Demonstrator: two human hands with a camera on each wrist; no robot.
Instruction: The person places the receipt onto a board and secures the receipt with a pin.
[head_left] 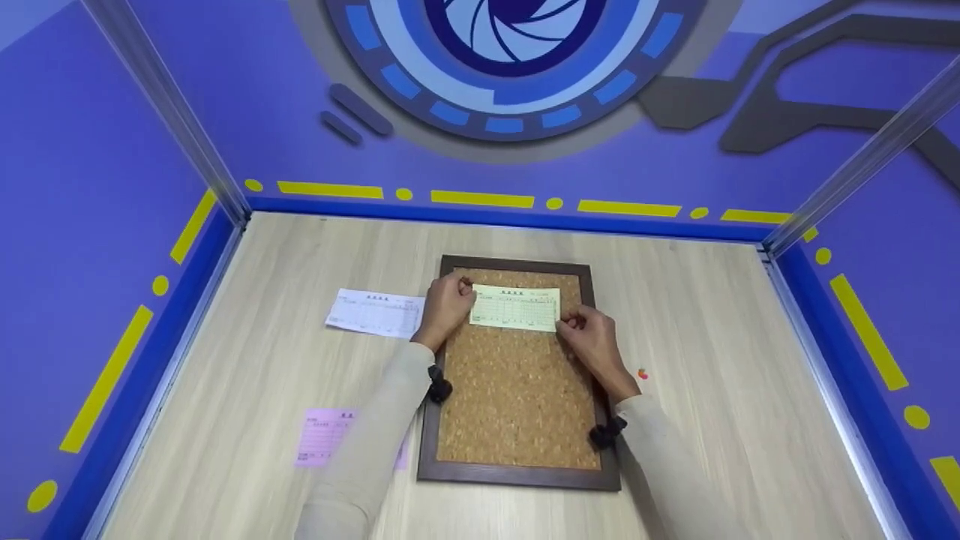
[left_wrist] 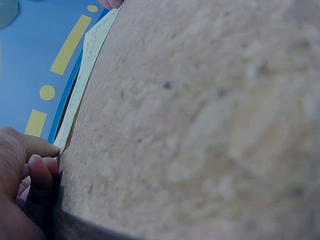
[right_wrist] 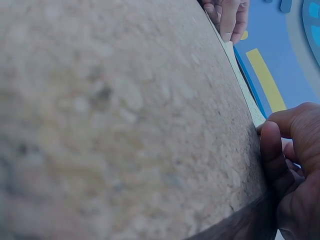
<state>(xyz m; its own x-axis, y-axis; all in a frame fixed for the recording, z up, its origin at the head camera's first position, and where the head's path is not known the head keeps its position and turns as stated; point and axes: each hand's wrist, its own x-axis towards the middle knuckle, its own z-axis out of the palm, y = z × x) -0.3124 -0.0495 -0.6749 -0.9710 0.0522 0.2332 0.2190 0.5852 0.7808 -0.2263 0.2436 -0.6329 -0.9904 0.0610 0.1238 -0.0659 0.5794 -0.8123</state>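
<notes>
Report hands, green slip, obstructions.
Left hand and right hand pinching green slip, one end each. Slip over upper half of corkboard. Nothing visible in the way.

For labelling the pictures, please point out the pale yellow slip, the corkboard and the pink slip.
Pale yellow slip (head_left: pixel 515 309), head view: middle of its face.
Corkboard (head_left: pixel 517 405), head view: bare cork.
Pink slip (head_left: pixel 319 439), head view: uncovered left part.

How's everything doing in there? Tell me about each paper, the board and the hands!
Yellow slip: printed side up, held at both ends over the board's upper part
White slip: lying printed side up on the table
Pink slip: lying on the table, partly hidden by the left sleeve
Board: lying cork side up
Left hand: pinching the yellow slip
Right hand: pinching its other end
</notes>
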